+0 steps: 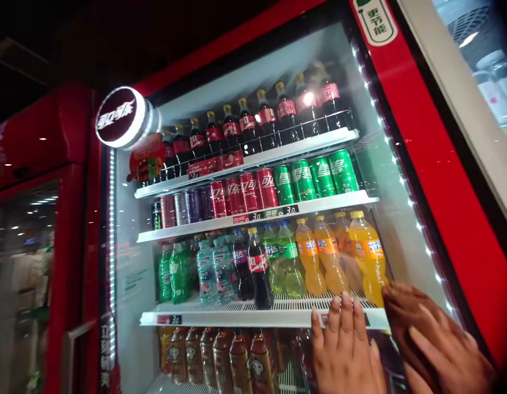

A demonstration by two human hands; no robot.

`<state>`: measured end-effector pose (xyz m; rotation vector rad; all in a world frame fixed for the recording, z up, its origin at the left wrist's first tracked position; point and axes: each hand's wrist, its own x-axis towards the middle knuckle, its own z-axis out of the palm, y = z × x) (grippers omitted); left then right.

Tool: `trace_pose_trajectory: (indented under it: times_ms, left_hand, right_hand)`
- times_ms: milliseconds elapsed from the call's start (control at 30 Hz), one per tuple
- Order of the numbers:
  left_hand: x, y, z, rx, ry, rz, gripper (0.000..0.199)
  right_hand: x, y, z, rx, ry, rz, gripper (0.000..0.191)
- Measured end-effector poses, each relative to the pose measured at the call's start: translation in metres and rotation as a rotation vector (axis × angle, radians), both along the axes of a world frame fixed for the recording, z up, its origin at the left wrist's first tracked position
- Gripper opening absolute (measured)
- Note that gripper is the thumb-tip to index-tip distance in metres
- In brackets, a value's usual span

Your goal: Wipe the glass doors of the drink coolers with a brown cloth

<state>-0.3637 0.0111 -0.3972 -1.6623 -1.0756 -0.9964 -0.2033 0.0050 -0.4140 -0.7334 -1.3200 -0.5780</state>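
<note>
Cloth [401,317], brown in colour, lies under the fingers of the right hand [450,353] and reaches past their tips, up and to the left; it looks to rest on the glass [401,180] of the drinks fridge. For good contact, I judge, it should be flat under all these fingers, for now it looks bunched and thick in front of their tips. An even pressure from the whole hand serves better than a push with the tips only, and long, straight strokes that overlap a little would suit so large a pane.

The right hand comes from the lower corner and slants up to the left. Its fingers lie close together over the cloth; whether the thumb pinches it from beneath, I cannot tell. The left hand [346,353] points upward, its back toward the camera, holding nothing that shows. Three of its fingers lie side by side, while the little finger and the thumb stand slightly apart. Behind its fingertips is a shelf [245,316]; just beyond the cloth and the right fingertips is an orange bottle [368,251], inside the fridge.
</note>
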Motion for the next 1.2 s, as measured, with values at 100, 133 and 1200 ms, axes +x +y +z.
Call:
trace_pose_trajectory:
  times_ms: [100,133,1200]
  left_hand:
    - [-0.019,-0.034,0.051,-0.027,0.063,-0.030,0.062]
    - [-0.028,-0.042,0.061,-0.032,0.077,-0.030,0.059]
    - [-0.056,-0.034,0.197,0.093,0.061,-0.124,0.064]
  right_hand:
    - [-0.040,-0.016,0.026,0.023,-0.069,-0.021,0.080]
    - [-0.052,-0.021,0.031,0.027,-0.091,-0.029,0.080]
    - [-0.060,-0.034,0.171,0.096,-0.415,-0.177,0.072]
